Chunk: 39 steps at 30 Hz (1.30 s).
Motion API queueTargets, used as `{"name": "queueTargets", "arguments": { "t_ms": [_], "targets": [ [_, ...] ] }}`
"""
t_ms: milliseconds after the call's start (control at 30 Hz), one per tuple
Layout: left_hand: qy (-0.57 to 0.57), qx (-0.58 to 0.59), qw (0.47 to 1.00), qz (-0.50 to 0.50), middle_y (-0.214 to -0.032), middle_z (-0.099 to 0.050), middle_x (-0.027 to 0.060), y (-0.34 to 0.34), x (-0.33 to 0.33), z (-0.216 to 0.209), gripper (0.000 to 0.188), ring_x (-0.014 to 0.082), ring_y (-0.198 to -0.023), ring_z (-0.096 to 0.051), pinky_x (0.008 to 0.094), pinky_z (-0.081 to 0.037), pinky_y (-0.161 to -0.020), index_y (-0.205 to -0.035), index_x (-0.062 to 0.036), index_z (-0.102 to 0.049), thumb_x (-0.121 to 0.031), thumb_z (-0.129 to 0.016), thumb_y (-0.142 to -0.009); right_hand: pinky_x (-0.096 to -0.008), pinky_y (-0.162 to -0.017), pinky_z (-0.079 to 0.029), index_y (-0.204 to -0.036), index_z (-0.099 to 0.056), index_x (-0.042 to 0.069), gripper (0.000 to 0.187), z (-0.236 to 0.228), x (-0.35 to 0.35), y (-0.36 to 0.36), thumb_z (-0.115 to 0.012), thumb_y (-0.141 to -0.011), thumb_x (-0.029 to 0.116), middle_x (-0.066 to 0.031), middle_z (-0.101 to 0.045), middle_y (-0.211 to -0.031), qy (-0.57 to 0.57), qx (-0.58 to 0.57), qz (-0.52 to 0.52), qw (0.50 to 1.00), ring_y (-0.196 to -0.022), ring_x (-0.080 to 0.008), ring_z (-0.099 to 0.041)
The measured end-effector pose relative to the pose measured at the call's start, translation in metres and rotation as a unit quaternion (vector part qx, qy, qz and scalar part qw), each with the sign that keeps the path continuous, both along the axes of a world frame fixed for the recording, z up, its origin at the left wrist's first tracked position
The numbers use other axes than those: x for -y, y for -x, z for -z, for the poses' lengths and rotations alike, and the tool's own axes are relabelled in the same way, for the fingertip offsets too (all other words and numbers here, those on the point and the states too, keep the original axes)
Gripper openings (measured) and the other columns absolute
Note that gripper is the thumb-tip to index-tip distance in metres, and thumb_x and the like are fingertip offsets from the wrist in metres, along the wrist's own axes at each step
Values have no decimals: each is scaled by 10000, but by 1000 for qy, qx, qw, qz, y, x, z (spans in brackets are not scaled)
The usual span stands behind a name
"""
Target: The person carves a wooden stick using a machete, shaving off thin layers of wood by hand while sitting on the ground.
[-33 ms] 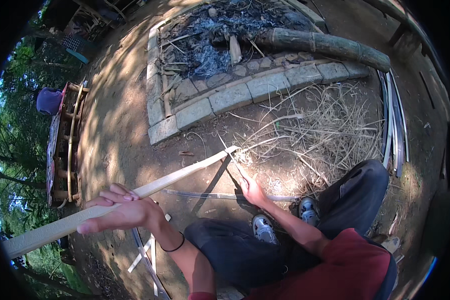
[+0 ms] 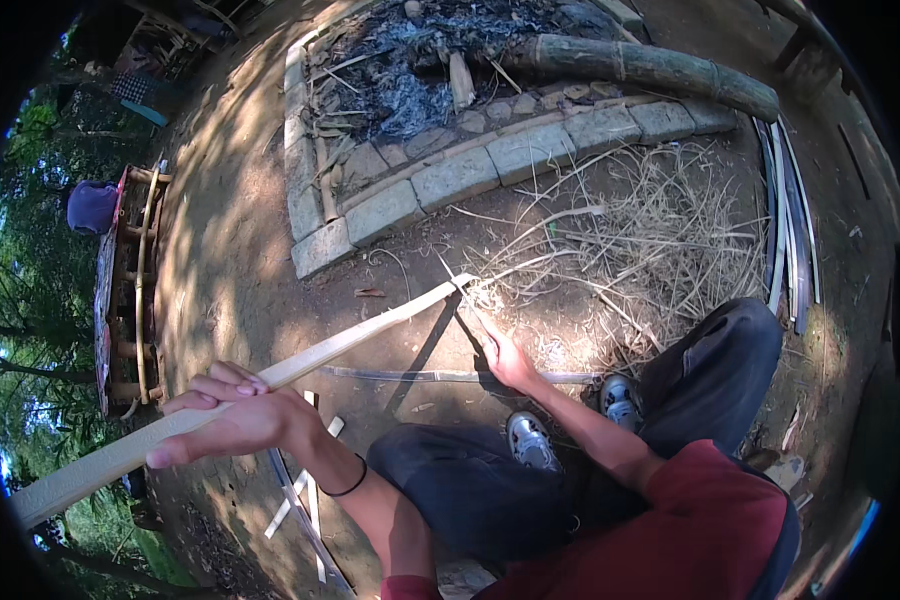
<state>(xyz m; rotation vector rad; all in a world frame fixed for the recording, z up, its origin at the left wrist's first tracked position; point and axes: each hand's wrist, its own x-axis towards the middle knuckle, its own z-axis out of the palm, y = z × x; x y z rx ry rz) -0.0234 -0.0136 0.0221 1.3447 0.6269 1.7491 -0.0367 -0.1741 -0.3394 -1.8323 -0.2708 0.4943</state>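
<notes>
My left hand [image 2: 240, 420] grips a long pale bamboo slat [image 2: 360, 340] that runs from the lower left up to the middle. The slat's far end [image 2: 455, 287] splits into thin slivers. My right hand [image 2: 505, 358] is closed on a thin blade-like tool [image 2: 473, 310] that points up at that split end; what kind of tool it is I cannot tell. A black band circles my left wrist. I sit with knees bent, in dark trousers and a red shirt, and my shoes [image 2: 570, 420] rest on bare earth.
A stone-edged ash pit [image 2: 450, 180] with a thick bamboo log [image 2: 650, 65] lies ahead. Dry bamboo shavings [image 2: 650, 230] are heaped at the right, beside long strips [image 2: 790, 230]. A wooden frame [image 2: 130, 290] stands at the left. A thin strip [image 2: 420, 376] and pale offcuts [image 2: 305, 490] lie on the ground.
</notes>
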Motion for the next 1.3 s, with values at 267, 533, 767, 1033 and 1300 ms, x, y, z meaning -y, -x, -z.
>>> {"name": "queueTargets", "arguments": {
  "t_ms": [267, 533, 767, 1033, 1300],
  "targets": [
    [-69, -32, 997, 3, -442, -220, -15, -4, 11, 0, 720, 101, -359, -201, 201, -213, -314, -632, -157, -256, -848, -191, -822, -447, -602, -456, -1431, -413, 125, 496, -5, 1, -7, -465, -937, 142, -242, -575, -710, -44, -8, 29, 999, -548, -384, -500],
    [-66, -21, 998, 4, -427, -223, -11, -14, 15, -1, 712, 106, -352, -215, 194, -226, -304, -635, -151, -252, -827, -170, -843, -433, -559, -443, -1435, -411, 176, 509, 30, 10, -18, -476, -930, 151, -255, -553, -685, -46, 10, 62, 997, -549, -367, -533],
    [-86, -43, 995, 12, -426, -230, -10, -18, 16, 0, 716, 100, -343, -224, 200, -230, -294, -636, -151, -257, -832, -168, -837, -477, -572, -464, -1398, -461, 145, 479, 40, 15, -15, -493, -921, 127, -234, -588, -662, 26, 3, 69, 997, -535, -396, -553],
    [-84, -42, 995, -23, -446, -209, -19, -22, 16, -2, 710, 99, -361, -205, 198, -228, -310, -642, -160, -230, -842, -159, -828, -493, -599, -464, -1433, -407, 129, 528, 8, 2, -1, -514, -916, 135, -234, -559, -625, -14, 35, 43, 998, -587, -412, -578],
    [-72, -47, 996, -32, -459, -179, -29, -17, 25, -3, 693, 91, -372, -202, 193, -225, -319, -640, -171, -199, -835, -157, -834, -410, -507, -425, -1433, -409, 97, 497, 10, 14, -2, -476, -943, 140, -230, -498, -599, -68, 3, 117, 991, -454, -258, -429]
  ]
}}
